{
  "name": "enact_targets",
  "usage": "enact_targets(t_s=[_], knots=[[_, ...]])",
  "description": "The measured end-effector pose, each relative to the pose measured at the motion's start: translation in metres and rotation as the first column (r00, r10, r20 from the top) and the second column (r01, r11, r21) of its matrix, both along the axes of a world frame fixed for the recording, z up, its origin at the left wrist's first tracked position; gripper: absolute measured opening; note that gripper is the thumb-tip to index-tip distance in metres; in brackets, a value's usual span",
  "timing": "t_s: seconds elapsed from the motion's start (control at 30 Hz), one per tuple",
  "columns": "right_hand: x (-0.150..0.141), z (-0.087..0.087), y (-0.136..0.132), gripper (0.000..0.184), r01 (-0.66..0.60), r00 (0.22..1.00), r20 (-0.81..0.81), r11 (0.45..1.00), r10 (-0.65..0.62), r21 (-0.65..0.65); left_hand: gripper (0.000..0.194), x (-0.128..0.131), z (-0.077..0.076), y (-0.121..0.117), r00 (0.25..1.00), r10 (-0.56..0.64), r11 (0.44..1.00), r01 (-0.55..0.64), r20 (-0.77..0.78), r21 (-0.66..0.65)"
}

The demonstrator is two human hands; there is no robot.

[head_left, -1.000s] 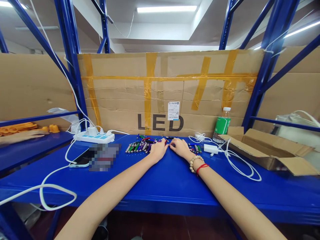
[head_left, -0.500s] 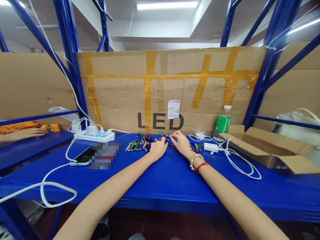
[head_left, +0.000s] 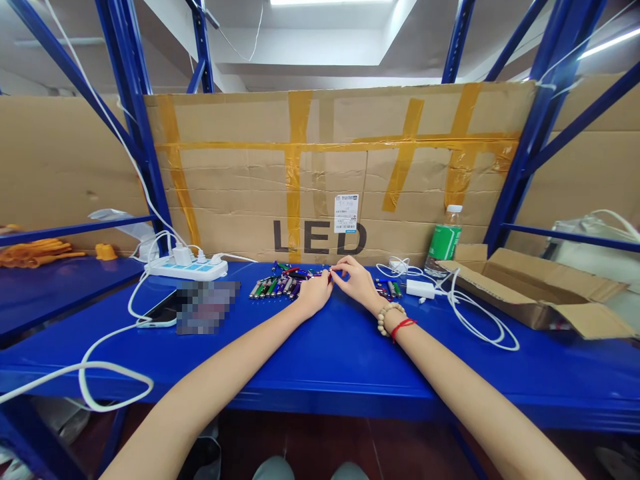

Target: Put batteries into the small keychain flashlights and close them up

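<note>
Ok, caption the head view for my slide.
Left hand and right hand meet beside small metallic cylinders on a blue table.

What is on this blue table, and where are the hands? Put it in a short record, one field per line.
Left hand: over the small coloured cylinders, fingertips near the right hand's; grip unclear
Left hand position: table centre
Right hand: beside it, fingers bent; anything held is too small to tell
Right wrist: beaded bracelet, red cord
Table left: power strip, phone
Table right: white adapter, green-labelled bottle, open cardboard box
Behind: taped cardboard marked LED
</note>
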State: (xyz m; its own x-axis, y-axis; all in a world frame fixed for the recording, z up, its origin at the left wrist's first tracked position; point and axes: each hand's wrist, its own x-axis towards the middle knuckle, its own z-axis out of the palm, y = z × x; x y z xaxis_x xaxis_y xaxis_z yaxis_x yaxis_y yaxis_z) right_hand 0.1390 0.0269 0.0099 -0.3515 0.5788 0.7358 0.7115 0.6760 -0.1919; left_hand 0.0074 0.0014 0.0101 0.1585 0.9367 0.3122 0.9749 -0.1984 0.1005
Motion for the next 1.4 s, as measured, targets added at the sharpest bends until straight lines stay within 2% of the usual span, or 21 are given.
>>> enact_targets(t_s=[0.2,0.47,0.67,0.8,1.07,1.27,1.4], knots=[[0.000,0.001,-0.002,0.020,-0.027,1.000,-0.010,1.000,0.027,-0.015,0.028,0.000,0.000,0.001,1.000,-0.015,1.000,0.015,-0.006,0.000],[-0.002,0.000,0.000,0.018,0.007,1.000,-0.025,0.999,-0.009,-0.053,0.027,0.000,0.001,0.000,0.999,-0.047,0.999,0.047,-0.018,-0.004],[0.000,-0.003,0.005,0.023,0.120,0.993,0.003,0.987,-0.120,-0.104,0.029,0.001,0.001,0.000,0.999,-0.029,1.000,0.029,-0.027,0.007],[0.006,-0.004,0.011,0.019,0.213,0.976,0.089,0.964,-0.201,-0.160,0.029,0.001,0.000,0.001,0.999,-0.021,1.000,0.021,-0.033,0.007],[0.011,-0.002,0.011,0.014,0.274,0.948,0.231,0.928,-0.217,-0.254,0.030,0.001,0.000,0.002,0.999,-0.010,1.000,0.010,-0.036,-0.001],[0.012,-0.001,0.009,0.009,0.272,0.959,0.158,0.918,-0.234,-0.288,0.031,0.001,0.000,0.001,0.999,-0.001,1.000,0.001,-0.036,0.000],[0.013,0.000,0.010,0.011,0.226,0.972,0.002,0.932,-0.235,-0.283,0.030,0.001,0.000,0.000,0.999,-0.006,1.000,0.006,-0.039,0.001]])
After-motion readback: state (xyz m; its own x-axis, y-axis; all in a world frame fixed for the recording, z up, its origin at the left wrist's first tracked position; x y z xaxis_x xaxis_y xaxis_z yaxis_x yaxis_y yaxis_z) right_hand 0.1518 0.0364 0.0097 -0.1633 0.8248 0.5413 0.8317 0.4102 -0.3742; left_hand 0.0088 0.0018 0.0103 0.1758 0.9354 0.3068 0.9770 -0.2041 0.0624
